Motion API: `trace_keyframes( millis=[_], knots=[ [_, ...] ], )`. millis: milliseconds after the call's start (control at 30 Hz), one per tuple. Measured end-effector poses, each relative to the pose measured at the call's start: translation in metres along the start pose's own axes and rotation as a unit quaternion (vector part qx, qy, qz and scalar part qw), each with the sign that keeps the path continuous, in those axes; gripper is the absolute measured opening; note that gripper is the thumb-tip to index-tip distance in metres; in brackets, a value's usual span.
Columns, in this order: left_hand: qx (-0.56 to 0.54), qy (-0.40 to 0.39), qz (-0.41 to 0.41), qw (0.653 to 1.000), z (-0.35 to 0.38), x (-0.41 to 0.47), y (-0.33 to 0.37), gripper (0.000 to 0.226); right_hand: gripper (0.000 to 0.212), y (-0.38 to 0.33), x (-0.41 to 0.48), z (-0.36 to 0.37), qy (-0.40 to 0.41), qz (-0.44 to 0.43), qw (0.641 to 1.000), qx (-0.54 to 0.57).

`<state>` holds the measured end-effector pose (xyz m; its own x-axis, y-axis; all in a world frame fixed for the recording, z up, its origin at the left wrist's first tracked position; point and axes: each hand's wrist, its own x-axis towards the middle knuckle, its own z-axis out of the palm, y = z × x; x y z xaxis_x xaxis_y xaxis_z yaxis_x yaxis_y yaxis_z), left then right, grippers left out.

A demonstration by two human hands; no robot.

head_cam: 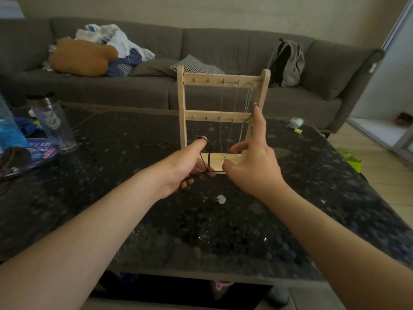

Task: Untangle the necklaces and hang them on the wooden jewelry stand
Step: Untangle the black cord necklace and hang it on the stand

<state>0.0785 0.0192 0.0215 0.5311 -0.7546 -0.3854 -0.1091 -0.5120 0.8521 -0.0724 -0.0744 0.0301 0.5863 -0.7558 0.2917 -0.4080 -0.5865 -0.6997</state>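
A clear ribbed plastic tumbler (52, 124) stands near the left edge of the worktop (111, 186), a dark, speckled, polished stone slab. The left hand (190, 166) has its index finger raised with the black cord necklace (209, 162) looped over the tip; the lower fingers are curled round the cord strands. The cord runs taut in front of the wooden jewelry stand (201, 77), a pale ladder-shaped frame with two hooked rails, upright mid-worktop. Thin silver chains (221, 121) hang from the right-hand hooks of its top rail. The right hand (252, 162) is spread, fingers straight, with the cord hooked over the raised index fingertip beside the stand's right post. A pale green bead (221, 199) lies on bare worktop nearer the person. Behind stands a grey fabric sofa (223, 45).
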Motion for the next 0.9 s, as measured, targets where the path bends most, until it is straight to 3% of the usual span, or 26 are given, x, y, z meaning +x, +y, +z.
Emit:
trace_keyframes(
  millis=[100,200,400,567,633,667,733,833,900],
  knots=[
    [-0.005,-0.030,-0.001,1.000,-0.004,0.000,0.000,0.089,0.121,0.003,0.001,0.004,-0.025,0.011,0.999,-0.019],
    [-0.035,-0.075,0.004,0.997,-0.009,-0.004,0.001,0.064,0.107,0.005,0.002,0.003,-0.048,0.044,0.996,0.054],
    [-0.142,-0.135,0.026,0.980,-0.015,-0.005,0.000,0.043,0.072,0.013,0.011,0.005,0.016,0.177,0.976,0.128],
    [-0.108,-0.127,0.096,0.981,-0.010,-0.006,0.001,0.035,0.027,0.021,0.014,0.005,-0.040,0.231,0.971,0.041],
    [-0.087,-0.128,0.112,0.982,-0.010,-0.006,0.000,0.034,0.040,0.021,0.012,0.007,-0.095,0.230,0.966,-0.069],
    [-0.077,-0.129,0.116,0.982,-0.011,-0.006,0.000,0.034,0.047,0.020,0.011,0.009,-0.109,0.228,0.958,-0.133],
    [-0.063,-0.128,0.116,0.983,-0.011,-0.007,0.000,0.035,0.037,0.016,0.008,0.012,-0.085,0.183,0.960,-0.193],
    [-0.045,-0.126,0.115,0.984,-0.012,-0.009,0.001,0.036,0.028,0.012,0.005,0.006,-0.004,0.006,0.998,-0.055],
    [-0.028,-0.131,0.120,0.984,-0.013,-0.012,0.001,0.031,0.036,0.008,0.003,0.001,-0.031,-0.067,0.996,0.045]
  ],
)
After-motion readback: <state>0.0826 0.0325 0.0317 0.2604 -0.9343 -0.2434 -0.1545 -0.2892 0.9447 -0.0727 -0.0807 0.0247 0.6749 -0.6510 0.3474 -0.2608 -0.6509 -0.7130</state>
